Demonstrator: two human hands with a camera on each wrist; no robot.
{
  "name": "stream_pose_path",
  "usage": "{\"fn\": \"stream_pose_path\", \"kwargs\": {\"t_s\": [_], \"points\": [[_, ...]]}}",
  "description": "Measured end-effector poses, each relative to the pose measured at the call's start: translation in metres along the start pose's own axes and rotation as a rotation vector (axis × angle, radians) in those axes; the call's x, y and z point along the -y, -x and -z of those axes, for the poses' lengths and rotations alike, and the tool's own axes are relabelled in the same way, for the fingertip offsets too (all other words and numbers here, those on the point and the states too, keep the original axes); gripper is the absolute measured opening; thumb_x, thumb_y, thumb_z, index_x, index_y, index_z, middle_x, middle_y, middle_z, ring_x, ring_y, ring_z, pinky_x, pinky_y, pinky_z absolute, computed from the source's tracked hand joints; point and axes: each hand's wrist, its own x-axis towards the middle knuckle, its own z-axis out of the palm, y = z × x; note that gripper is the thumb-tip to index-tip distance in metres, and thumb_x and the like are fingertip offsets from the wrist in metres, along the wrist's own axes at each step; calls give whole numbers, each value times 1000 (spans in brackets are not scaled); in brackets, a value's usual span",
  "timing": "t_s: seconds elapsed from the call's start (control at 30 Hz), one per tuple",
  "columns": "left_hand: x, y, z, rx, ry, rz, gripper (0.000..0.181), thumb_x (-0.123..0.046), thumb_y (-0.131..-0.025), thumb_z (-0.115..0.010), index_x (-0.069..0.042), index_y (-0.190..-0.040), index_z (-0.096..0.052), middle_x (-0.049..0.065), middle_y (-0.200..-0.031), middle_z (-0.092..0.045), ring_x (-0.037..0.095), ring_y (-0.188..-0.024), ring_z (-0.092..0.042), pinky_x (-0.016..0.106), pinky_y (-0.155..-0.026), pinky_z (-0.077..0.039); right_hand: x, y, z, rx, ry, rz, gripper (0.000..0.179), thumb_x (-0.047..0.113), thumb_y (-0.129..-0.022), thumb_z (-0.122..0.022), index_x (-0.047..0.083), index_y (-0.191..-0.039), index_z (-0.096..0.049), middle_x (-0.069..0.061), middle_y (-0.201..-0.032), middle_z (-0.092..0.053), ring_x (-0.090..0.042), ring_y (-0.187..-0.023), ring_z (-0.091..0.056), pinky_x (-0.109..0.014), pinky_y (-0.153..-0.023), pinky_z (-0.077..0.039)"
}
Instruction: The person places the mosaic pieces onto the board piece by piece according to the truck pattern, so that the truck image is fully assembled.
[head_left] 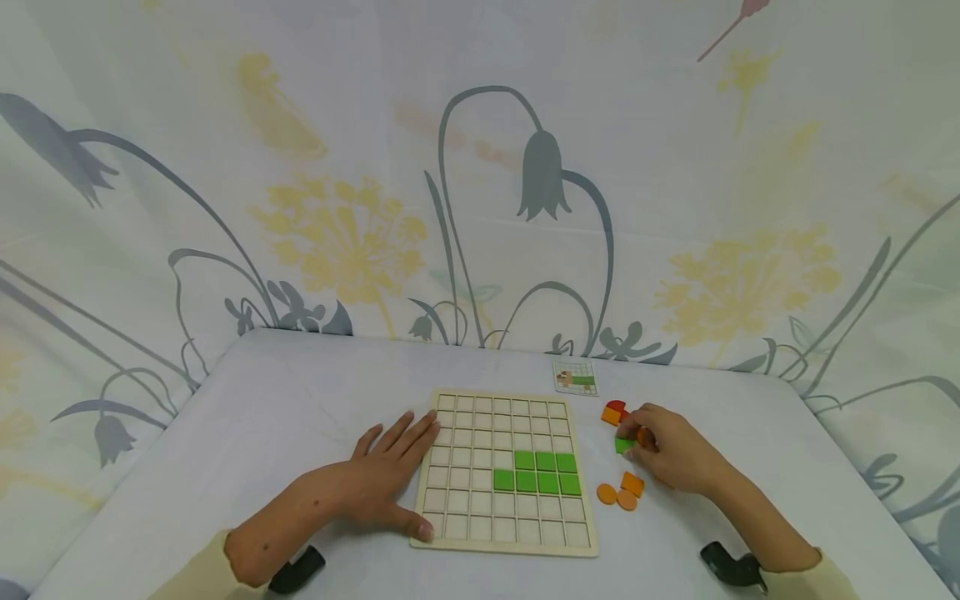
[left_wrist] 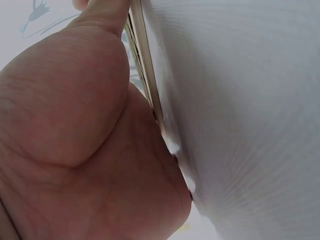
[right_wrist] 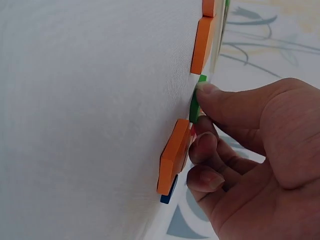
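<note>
A wooden grid board (head_left: 506, 548) lies on the white table, with several green square tiles (head_left: 547, 482) in two rows at its right side. My left hand (head_left: 375, 487) rests along the board's left edge, fingers spread and thumb at the lower left corner. Right of the board, my right hand (head_left: 671, 446) pinches a loose green square tile (head_left: 622, 446) at the tabletop. Up close in the right wrist view, the thumb presses on that green tile (right_wrist: 194, 111), while the other fingers are curled and partly hide the pieces behind.
Orange round pieces (head_left: 607, 493) and an orange square (head_left: 632, 483) lie below the right hand. A red piece (head_left: 616, 406) is above it. The right wrist view shows a blue piece (right_wrist: 167, 195). A small picture card (head_left: 575, 377) lies behind the board.
</note>
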Motion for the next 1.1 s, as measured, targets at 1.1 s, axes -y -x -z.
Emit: {"fn": "stream_pose_path", "kwargs": {"t_s": [1.1], "points": [[0, -2, -3, -3, -6, -10, 139, -78, -79, -78, -6, -171, -4, 9, -179, 5, 38, -164, 10, 70, -124, 0, 72, -31, -32, 29, -289, 175, 14, 2, -96, -76, 13, -100, -70, 6, -90, -67, -11, -81, -62, -26, -75, -56]]}}
